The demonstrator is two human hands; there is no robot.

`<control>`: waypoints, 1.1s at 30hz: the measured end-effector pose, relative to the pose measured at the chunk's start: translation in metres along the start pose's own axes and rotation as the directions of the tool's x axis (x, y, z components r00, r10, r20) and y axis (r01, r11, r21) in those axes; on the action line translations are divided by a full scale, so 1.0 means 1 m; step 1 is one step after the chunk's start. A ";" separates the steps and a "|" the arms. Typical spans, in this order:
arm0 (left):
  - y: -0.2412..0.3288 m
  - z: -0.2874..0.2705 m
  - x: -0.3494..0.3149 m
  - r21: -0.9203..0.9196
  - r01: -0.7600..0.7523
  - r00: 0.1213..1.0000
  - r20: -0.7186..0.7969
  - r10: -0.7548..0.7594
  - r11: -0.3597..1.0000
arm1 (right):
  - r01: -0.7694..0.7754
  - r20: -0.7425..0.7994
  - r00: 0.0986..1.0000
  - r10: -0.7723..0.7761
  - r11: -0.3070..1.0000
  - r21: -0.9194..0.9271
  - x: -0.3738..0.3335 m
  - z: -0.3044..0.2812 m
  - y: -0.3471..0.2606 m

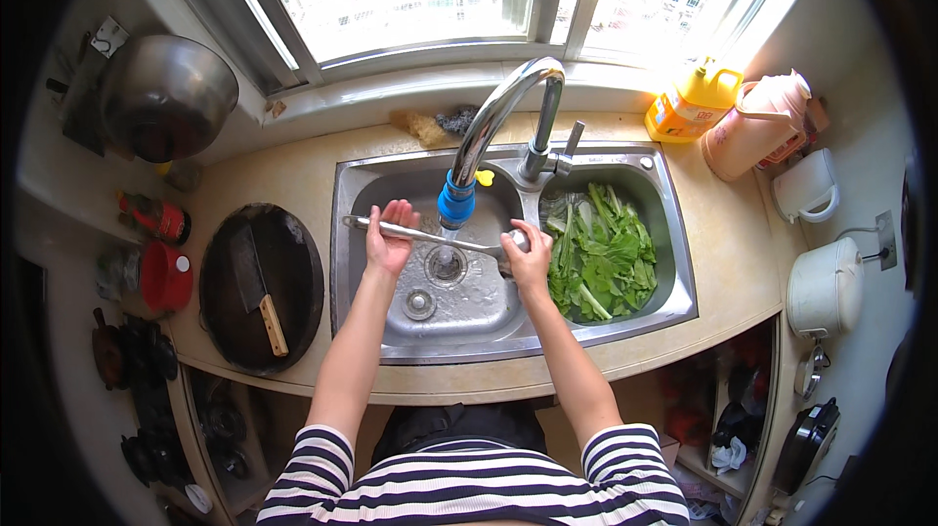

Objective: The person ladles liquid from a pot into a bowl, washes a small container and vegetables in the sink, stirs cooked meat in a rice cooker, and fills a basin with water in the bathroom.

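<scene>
Ladle (pixel 430 236): long-handled, bright metal, held level across the left basin of the double sink (pixel 625 321), under the blue-tipped faucet (pixel 456 200) with water running. Left hand (pixel 389 238): fingers spread open, palm against the handle's middle. Right hand (pixel 529 254): fingers curled around the bowl end. Handling, as judged: rigid, fairly light, not fragile, but wet and likely slippery; surest hold is mid-handle with a full wrap. Leafy greens (pixel 598 254) fill the right basin.
</scene>
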State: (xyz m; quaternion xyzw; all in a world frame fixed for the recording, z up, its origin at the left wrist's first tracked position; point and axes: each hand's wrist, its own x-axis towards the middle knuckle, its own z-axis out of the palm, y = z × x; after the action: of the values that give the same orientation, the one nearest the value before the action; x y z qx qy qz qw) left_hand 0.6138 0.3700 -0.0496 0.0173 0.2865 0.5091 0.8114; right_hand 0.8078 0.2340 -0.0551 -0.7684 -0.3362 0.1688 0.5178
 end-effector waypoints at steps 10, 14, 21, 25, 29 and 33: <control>-0.049 0.000 -0.032 0.530 0.123 0.959 0.153 -0.238 0.839 | 0.144 0.358 0.914 -0.191 0.978 0.153 0.015 0.084 -0.022; -0.045 -0.014 -0.031 0.827 -0.083 0.964 0.207 -0.165 0.556 | 0.384 -0.029 0.923 -0.385 0.923 -0.024 0.084 0.027 -0.016; -0.035 -0.010 -0.072 0.951 -0.169 0.928 0.243 -0.282 0.261 | -0.086 0.026 0.995 0.095 0.967 -0.239 0.235 -0.029 0.024; -0.027 -0.001 -0.110 0.918 -0.127 0.934 0.238 -0.266 0.376 | 0.101 0.139 0.990 -0.023 0.802 -0.589 0.207 -0.047 0.005; -0.009 -0.010 -0.121 0.896 -0.174 0.916 0.300 -0.267 0.409 | 0.186 0.375 0.900 -0.223 0.974 0.133 0.150 -0.079 -0.038; -0.016 -0.012 -0.126 0.857 -0.183 0.921 0.321 -0.221 0.481 | -0.547 0.691 0.715 -0.105 0.533 0.646 0.041 -0.090 -0.053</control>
State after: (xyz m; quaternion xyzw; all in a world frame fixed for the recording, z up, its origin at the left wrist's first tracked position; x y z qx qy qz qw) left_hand 0.5810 0.2532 -0.0086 0.5255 0.3382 0.2680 0.7333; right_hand 0.8743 0.2137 0.0334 -0.3630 -0.2676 0.6326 0.6297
